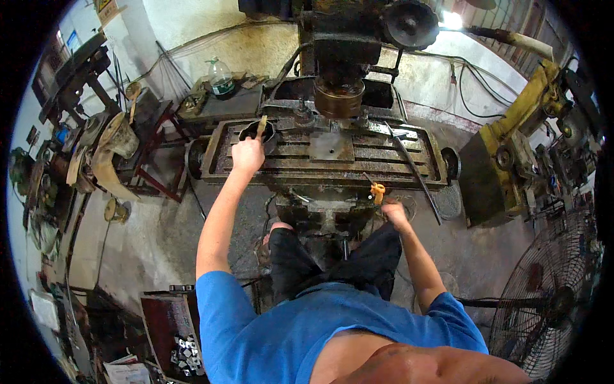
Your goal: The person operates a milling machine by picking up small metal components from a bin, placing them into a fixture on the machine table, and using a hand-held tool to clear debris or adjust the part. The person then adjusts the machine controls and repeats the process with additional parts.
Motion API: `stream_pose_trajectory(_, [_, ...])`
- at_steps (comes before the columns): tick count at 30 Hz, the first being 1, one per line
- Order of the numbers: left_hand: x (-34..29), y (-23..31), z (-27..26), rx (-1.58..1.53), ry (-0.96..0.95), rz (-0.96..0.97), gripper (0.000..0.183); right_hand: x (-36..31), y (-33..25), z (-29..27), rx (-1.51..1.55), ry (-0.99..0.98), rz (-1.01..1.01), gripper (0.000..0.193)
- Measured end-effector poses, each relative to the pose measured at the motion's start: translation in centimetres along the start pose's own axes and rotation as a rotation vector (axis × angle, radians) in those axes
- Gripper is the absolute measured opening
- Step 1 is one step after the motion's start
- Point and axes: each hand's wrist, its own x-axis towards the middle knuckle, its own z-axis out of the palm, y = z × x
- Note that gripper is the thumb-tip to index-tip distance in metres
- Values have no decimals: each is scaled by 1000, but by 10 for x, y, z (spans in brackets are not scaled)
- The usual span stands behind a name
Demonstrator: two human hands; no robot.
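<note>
My left hand [248, 155] is closed at the near side of a dark round pot [268, 137] on the left end of the milling machine's table [256, 170]. A light, flat handle [262, 124], like a brush's, stands up from the pot at my fingertips; its lower end is hidden. My right hand [395, 214] is closed round the lower part of a yellow air blow gun [378, 190] in front of the table's near edge. Its thin nozzle points up and to the left. On the slotted table, a square metal plate [331, 148] lies below the spindle head [339, 97].
A long metal bar [416, 173] leans across the table's right side. Handwheels [451, 163] stick out at its ends. A floor fan [543, 301] stands at lower right, a yellow machine [495, 160] behind it. A box of metal parts [167, 333] sits lower left.
</note>
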Motion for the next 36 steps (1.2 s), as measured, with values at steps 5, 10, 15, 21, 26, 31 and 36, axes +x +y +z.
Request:
stream_pose_trajectory(5, [-5,-5,-9,-41,45,38,24,31,50,22,-53,45,49,16])
stream_pose_trajectory(10, [-45,-41,-39,-144,62,-141,28,3,18,29,45,-26,-243,25])
stream_pose_trajectory(15, [-118,-129,-27,-581,140,-441,29,-41,-139,18,69,-300,-292,41])
stream_pose_trajectory(21, [-182,-173,-7,-635,65,-573,35,-18,-179,69,-1366,-187,-308,34])
stream_pose_trajectory(26, [-215,-183,-11,-640,-86,-609,35,30,-181,107,-1419,-21,-352,31])
stream_pose_trajectory(31, [-254,-198,-9,-719,-101,-688,32,30,-193,117,-1366,-83,-255,33])
stream_pose_trajectory(36, [-266,-174,-1,-991,-120,-716,30,3,-192,102,-1312,-133,-192,35])
